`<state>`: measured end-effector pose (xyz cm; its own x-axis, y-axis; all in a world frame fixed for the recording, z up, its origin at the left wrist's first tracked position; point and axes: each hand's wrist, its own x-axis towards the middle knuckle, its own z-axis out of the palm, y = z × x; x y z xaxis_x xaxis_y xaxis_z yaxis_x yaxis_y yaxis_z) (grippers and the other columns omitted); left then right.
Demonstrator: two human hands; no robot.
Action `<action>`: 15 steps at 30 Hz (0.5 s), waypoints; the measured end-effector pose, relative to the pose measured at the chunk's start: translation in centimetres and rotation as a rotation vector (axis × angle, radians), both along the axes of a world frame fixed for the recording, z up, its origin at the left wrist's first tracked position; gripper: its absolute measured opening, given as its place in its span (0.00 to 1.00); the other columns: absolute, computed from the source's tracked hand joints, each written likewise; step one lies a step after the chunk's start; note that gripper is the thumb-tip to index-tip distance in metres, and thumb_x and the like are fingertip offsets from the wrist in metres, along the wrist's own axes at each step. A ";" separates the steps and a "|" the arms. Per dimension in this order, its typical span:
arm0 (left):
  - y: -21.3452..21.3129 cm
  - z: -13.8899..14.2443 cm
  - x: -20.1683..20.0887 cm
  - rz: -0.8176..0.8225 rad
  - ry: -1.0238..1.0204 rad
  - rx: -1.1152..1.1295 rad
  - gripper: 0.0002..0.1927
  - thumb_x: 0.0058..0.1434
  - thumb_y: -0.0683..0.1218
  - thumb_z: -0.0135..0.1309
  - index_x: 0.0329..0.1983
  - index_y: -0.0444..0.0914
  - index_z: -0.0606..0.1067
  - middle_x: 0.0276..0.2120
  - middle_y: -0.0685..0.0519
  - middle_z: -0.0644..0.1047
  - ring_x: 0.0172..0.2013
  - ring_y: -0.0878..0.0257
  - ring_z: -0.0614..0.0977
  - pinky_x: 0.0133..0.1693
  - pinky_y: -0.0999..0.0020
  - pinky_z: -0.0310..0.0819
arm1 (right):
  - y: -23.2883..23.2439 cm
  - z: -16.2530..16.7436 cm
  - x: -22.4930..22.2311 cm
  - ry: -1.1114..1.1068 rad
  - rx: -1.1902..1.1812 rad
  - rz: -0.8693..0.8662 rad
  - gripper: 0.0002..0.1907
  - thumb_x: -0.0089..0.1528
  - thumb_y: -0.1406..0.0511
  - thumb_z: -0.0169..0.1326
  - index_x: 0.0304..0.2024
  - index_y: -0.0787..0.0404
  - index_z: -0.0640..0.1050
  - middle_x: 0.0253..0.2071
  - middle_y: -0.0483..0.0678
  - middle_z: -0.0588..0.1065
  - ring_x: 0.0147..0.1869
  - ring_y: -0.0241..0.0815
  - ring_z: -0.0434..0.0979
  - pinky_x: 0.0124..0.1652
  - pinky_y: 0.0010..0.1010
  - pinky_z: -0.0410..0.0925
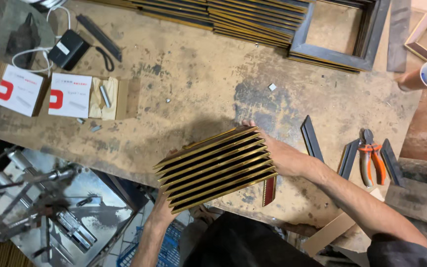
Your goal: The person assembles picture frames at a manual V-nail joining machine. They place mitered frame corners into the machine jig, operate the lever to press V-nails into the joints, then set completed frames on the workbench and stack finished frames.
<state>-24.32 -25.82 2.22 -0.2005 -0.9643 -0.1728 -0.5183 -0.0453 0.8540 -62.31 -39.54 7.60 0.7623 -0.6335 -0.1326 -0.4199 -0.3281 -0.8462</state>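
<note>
I hold a stack of several gold-edged black frame mouldings between both hands, over the near edge of the worn wooden workbench. My right hand presses against the stack's right end, fingers reaching up its far side. My left hand grips the stack's left end from below, mostly hidden by it. A short red-and-gold moulding piece hangs just under the stack's right end.
More moulding strips and a joined dark frame lie at the far edge. Orange-handled pliers and dark offcuts lie at right. Two white-and-red boxes, staples and a black adapter sit left. A metal machine stands lower left.
</note>
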 end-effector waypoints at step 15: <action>-9.6 14.7 -12.5 -0.294 0.024 -0.098 0.56 0.42 0.62 0.72 0.68 0.31 0.61 0.60 0.34 0.70 0.58 0.42 0.76 0.54 0.48 0.71 | 5.9 -2.0 -15.2 -0.479 0.143 -0.663 0.48 0.41 0.57 0.74 0.62 0.67 0.74 0.57 0.54 0.77 0.62 0.47 0.77 0.61 0.40 0.69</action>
